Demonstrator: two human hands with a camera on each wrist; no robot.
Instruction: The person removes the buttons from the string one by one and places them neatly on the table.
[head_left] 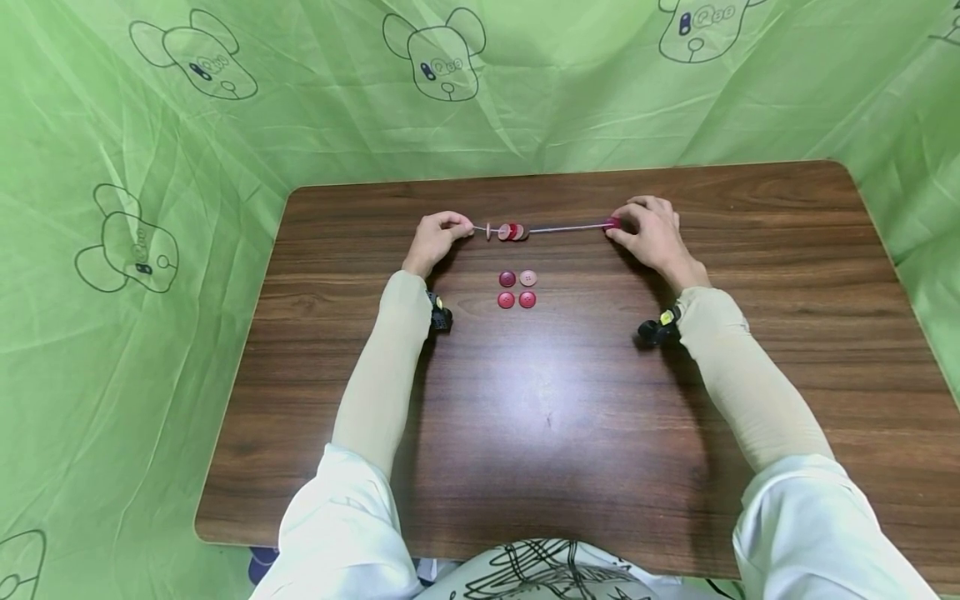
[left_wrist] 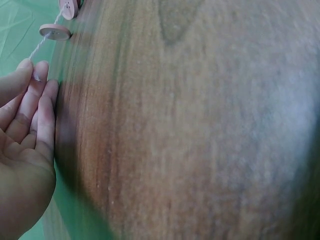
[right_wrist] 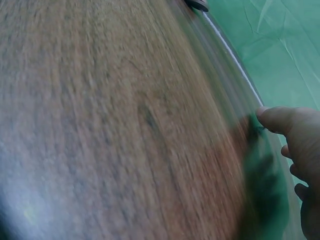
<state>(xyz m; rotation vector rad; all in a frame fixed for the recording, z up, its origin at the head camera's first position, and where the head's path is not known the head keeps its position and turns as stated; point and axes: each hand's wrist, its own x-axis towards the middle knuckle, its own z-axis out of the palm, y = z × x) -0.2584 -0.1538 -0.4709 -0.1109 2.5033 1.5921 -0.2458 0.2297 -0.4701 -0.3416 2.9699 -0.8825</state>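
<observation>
Between the two hands a thin pale string (head_left: 566, 228) is stretched near the table's far edge. My left hand (head_left: 435, 240) pinches one end of it between thumb and fingertip; a short tip of string (left_wrist: 36, 77) pokes out below the thumb in the left wrist view. The other end is pinched by my right hand (head_left: 656, 236), where something dark red (head_left: 612, 222) shows at the fingertips. Several pink and red buttons (head_left: 512, 232) hang bunched on the string, nearer the left hand. A single pink button (left_wrist: 55, 32) sits apart from them, closest to the left fingers.
Loose buttons lie in two rows on the brown wooden table (head_left: 540, 467): a dark red one (head_left: 507, 278), a pale pink one (head_left: 528, 278) and two pinkish-red buttons (head_left: 506, 300). Green cloth (head_left: 525, 125) hangs behind the table and along its sides.
</observation>
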